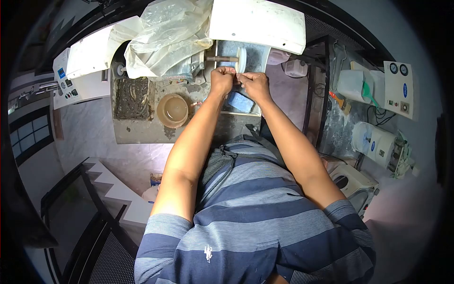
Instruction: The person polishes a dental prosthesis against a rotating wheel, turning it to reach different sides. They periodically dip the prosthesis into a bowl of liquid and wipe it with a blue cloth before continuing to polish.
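Both my hands meet just below a pale round wheel, mounted on a metal shaft of the bench machine. My left hand is closed, its fingertips pinched close to the wheel's lower edge. Opposite it, my right hand is also closed, thumb and fingers drawn together. Whatever sits between the fingertips is too small and covered to name. Beneath my hands is a light tray with a blue block or cloth in it.
Left of my arms stand a brown bowl of cloudy liquid and a tray of dark muddy material. Clear plastic sheeting drapes over the machine. A white hood panel overhangs the wheel. A plastic jug stands to the right.
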`<move>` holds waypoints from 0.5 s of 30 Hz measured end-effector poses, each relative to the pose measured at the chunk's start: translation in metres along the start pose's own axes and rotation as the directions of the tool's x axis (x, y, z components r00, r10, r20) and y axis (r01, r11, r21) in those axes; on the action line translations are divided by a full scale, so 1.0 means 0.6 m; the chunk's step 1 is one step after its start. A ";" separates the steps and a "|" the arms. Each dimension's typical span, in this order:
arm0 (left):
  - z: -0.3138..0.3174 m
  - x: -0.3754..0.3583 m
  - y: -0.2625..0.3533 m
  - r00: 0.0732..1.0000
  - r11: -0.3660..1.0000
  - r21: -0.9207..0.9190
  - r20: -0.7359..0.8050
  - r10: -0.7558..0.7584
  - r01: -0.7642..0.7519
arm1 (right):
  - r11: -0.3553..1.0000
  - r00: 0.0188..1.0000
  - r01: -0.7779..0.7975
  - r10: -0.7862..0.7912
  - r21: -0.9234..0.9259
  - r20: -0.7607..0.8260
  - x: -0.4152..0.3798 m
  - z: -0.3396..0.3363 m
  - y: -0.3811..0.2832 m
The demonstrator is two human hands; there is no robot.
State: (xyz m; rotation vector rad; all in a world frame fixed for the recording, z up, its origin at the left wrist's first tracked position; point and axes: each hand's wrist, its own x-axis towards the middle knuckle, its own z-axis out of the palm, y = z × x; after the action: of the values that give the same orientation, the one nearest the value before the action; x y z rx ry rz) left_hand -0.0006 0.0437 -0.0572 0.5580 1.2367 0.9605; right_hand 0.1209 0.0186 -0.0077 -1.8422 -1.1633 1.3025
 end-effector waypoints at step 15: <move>0.002 -0.002 -0.005 0.997 0.995 -0.059 -0.021 -0.078 0.077 | 0.995 1.000 0.013 -0.015 -0.094 -0.016 -0.004 -0.004 0.000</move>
State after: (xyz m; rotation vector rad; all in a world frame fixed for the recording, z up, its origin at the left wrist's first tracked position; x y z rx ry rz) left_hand 0.0013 0.0412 -0.0586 0.4513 1.2388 0.9365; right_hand 0.1225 0.0164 -0.0059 -1.9044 -1.2455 1.2409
